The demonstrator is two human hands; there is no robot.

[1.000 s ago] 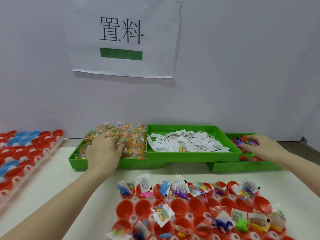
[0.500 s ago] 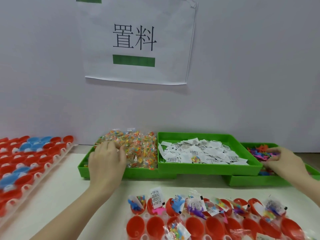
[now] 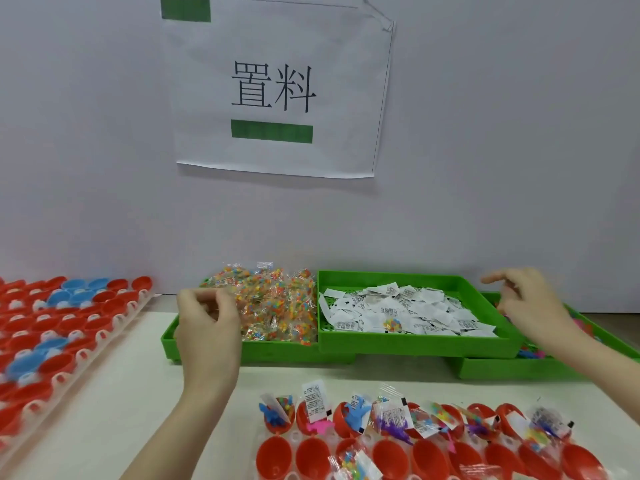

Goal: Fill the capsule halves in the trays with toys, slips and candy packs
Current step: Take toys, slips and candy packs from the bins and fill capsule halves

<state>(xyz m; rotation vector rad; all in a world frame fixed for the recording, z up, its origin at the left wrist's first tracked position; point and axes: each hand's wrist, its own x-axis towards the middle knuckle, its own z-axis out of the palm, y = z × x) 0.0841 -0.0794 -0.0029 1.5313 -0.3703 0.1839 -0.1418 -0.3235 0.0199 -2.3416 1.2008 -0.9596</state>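
One row of capsule halves (image 3: 433, 422) before me looks filled (the next mostly bare); my left hand (image 3: 207, 327) pinches at candy packs (image 3: 277, 303), my right hand (image 3: 530, 303) hovers loose-fingered over toys (image 3: 585, 327).

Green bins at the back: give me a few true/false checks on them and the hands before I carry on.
1. The middle green bin holds white paper slips. True.
2. The candy packs fill the right bin. False: they are in the left green bin.
3. The left hand is over the candy packs' bin. True.
4. The right hand rests on the paper slips. False: it is over the right green bin.
5. Every red capsule half in the near tray is filled. False: several are empty.
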